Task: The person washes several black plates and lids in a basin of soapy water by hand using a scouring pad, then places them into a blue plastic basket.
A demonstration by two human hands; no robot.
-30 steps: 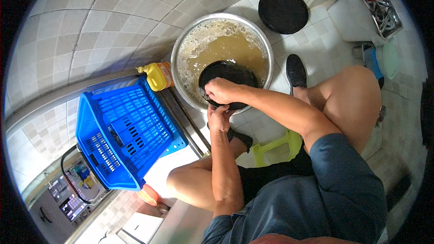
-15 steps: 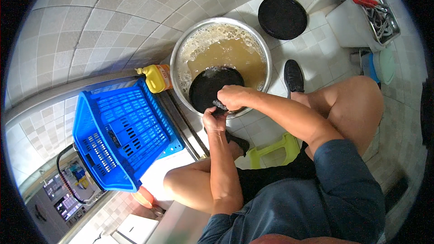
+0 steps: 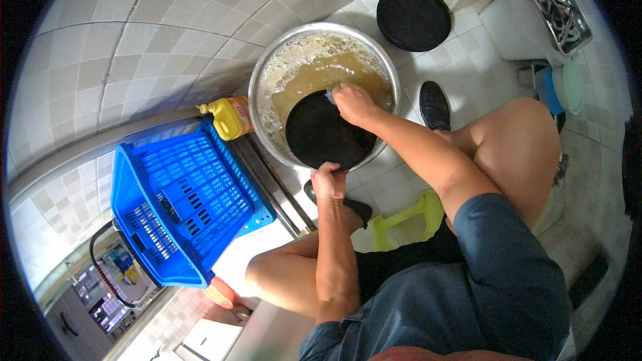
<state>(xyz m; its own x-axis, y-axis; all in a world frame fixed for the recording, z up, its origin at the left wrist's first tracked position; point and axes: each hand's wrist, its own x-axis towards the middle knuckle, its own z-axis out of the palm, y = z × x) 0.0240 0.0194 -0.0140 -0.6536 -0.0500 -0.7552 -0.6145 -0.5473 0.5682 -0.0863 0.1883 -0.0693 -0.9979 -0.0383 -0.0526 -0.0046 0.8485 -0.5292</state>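
Observation:
A round black pan or plate (image 3: 328,132) is tilted in the large metal basin (image 3: 255,87), which holds murky brown water with foam around its edge. At the near rim of the black piece, my left hand (image 3: 329,180) is closed on it, by the basin's near edge. My right hand (image 3: 354,103) is closed on a grey scouring pad (image 3: 330,95), mostly hidden under the fingers. That pad presses against the far rim of the black piece.
Left of the basin stand a yellow bottle (image 3: 229,118) and a tilted blue plastic crate (image 3: 194,194). Another round black piece (image 3: 414,18) lies on the tiled floor. A white bin (image 3: 505,27) carries a metal tray of tools at right. A green stool (image 3: 408,217) is below me.
My right hand has moved from the near rim of the black piece to its far rim with the pad. My left hand and the piece have shifted slightly right.

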